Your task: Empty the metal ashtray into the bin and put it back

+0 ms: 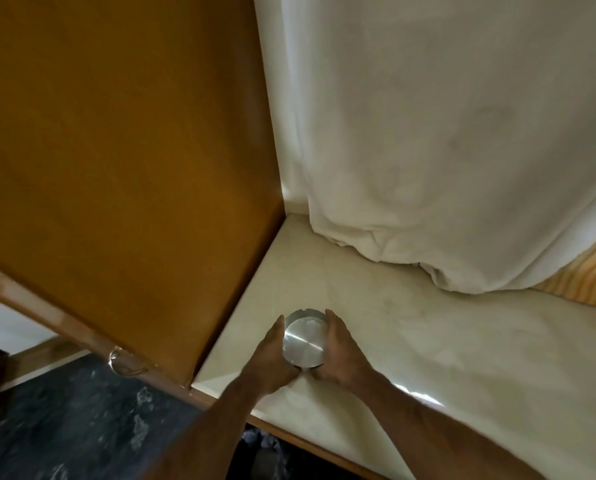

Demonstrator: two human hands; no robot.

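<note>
A round metal ashtray (304, 337) with a brushed silver lid sits near the left front of a pale stone countertop (411, 341). My left hand (272, 358) cups its left side and my right hand (341, 355) cups its right side, fingers curled around the rim. Whether the ashtray rests on the counter or is slightly lifted I cannot tell. No bin is in view.
A brown wooden cabinet door (116, 168) stands just left of the counter, with a metal ring handle (123, 362) at its lower edge. A white curtain (445, 133) hangs onto the back of the counter. Dark marbled floor (64, 427) lies below left.
</note>
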